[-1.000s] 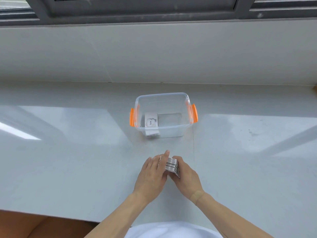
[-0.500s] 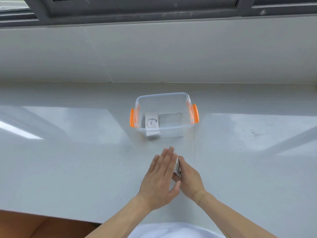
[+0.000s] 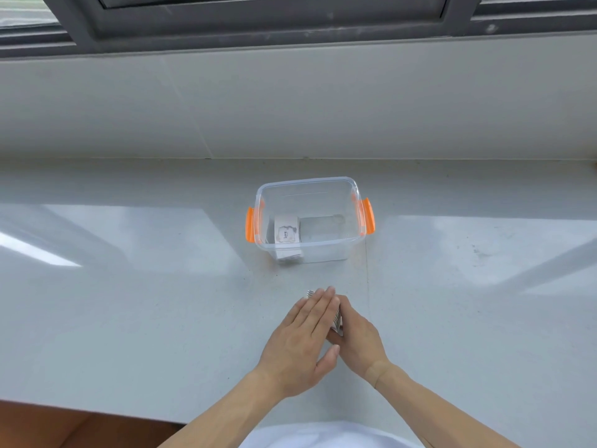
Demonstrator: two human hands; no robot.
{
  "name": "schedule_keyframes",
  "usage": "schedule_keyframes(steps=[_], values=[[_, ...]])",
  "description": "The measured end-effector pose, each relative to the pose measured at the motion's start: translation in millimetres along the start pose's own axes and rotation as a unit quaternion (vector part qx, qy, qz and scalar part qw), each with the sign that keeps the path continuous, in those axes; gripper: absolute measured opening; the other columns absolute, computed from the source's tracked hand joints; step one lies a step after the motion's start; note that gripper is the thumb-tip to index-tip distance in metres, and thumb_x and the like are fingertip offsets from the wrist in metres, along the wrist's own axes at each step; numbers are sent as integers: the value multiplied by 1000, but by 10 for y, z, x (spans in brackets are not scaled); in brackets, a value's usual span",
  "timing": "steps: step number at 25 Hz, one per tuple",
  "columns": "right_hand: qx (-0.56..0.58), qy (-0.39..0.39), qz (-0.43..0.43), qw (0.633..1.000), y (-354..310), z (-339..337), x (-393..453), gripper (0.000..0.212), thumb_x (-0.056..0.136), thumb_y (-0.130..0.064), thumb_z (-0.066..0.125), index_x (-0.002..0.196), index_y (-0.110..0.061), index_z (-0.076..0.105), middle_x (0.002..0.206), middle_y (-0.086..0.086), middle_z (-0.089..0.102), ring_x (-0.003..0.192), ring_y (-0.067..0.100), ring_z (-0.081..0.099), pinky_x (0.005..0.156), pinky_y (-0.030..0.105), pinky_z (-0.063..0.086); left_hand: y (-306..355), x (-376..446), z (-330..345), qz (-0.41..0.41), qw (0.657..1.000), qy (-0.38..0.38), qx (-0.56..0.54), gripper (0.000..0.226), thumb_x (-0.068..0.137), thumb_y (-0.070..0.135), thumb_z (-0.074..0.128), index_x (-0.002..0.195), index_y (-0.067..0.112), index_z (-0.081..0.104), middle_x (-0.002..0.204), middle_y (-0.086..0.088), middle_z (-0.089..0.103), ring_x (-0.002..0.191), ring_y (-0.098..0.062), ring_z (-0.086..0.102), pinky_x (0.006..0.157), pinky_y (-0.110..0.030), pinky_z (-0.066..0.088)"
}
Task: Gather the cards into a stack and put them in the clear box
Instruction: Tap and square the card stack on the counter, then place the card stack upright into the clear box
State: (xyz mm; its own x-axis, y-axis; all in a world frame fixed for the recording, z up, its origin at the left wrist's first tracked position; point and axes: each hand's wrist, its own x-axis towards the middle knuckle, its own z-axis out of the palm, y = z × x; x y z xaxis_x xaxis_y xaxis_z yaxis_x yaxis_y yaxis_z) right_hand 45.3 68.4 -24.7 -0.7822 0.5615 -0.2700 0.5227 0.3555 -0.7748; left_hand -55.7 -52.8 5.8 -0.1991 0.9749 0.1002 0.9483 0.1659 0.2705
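Note:
A clear box [image 3: 323, 250] with orange side latches stands on the pale counter, lid off. A small stack of cards [image 3: 286, 232] with the word "love" on top lies in its left part. In front of the box, my right hand [image 3: 357, 339] grips a stack of cards [image 3: 337, 320] standing on edge on the counter. My left hand [image 3: 302, 337] lies flat, fingers straight and together, pressed against the stack's left face and hiding most of it. A corner of the cards shows past my left fingertips.
The glossy counter [image 3: 145, 302] runs wide to both sides and meets a low white wall under a dark window frame [image 3: 258, 24]. Its front edge lies close to my body, with brown floor [image 3: 48, 425] at the lower left.
My left hand has turned from curled fingertips on the stack's top edge to a flat palm against its side. The cards have been squared upright between both hands.

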Motion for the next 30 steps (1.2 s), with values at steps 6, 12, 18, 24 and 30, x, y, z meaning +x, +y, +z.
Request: schedule_keyframes(steps=[6, 12, 18, 24, 30], values=[[-3, 1, -5, 1000, 10, 9, 6, 38, 82, -38, 59, 112, -48, 38, 78, -25, 60, 70, -3, 55, 58, 21, 40, 4, -37, 42, -16, 999, -13, -36, 81, 87, 36, 50, 153, 8, 11, 163, -8, 6, 150, -22, 5, 119, -42, 19], [-2, 4, -2, 1000, -2, 22, -10, 40, 82, -37, 59, 112, -51, 37, 76, -25, 59, 68, -5, 54, 56, 20, 40, 12, -35, 70, -45, 997, -55, 4, 82, 85, 36, 48, 153, 12, 9, 164, -3, 5, 150, -18, 2, 117, -44, 13], [-15, -81, 9, 997, -110, -188, 61, 34, 75, -48, 61, 100, -33, 42, 79, -7, 69, 67, 18, 62, 67, 40, 53, -70, 62, -25, -126, 979, 4, -163, 80, 88, 38, 49, 153, 26, 4, 162, 11, 4, 148, -4, -1, 122, -29, 9], [132, -182, 14, 974, -360, -691, 203, 54, 72, -41, 77, 120, -33, 54, 110, -11, 71, 101, 8, 65, 93, 39, 52, -271, 143, -351, -306, 789, -76, -528, 54, 75, 38, 71, 124, 33, 49, 122, 5, 60, 101, -7, 65, 95, -36, 52], [156, -233, -3, 960, -737, -1059, 379, 46, 74, -37, 75, 116, -34, 56, 96, -20, 69, 86, 1, 62, 67, 21, 47, -338, 399, -698, -273, 754, -62, -595, 36, 78, 29, 68, 113, 24, 62, 110, -3, 68, 99, -18, 68, 78, -30, 58]])
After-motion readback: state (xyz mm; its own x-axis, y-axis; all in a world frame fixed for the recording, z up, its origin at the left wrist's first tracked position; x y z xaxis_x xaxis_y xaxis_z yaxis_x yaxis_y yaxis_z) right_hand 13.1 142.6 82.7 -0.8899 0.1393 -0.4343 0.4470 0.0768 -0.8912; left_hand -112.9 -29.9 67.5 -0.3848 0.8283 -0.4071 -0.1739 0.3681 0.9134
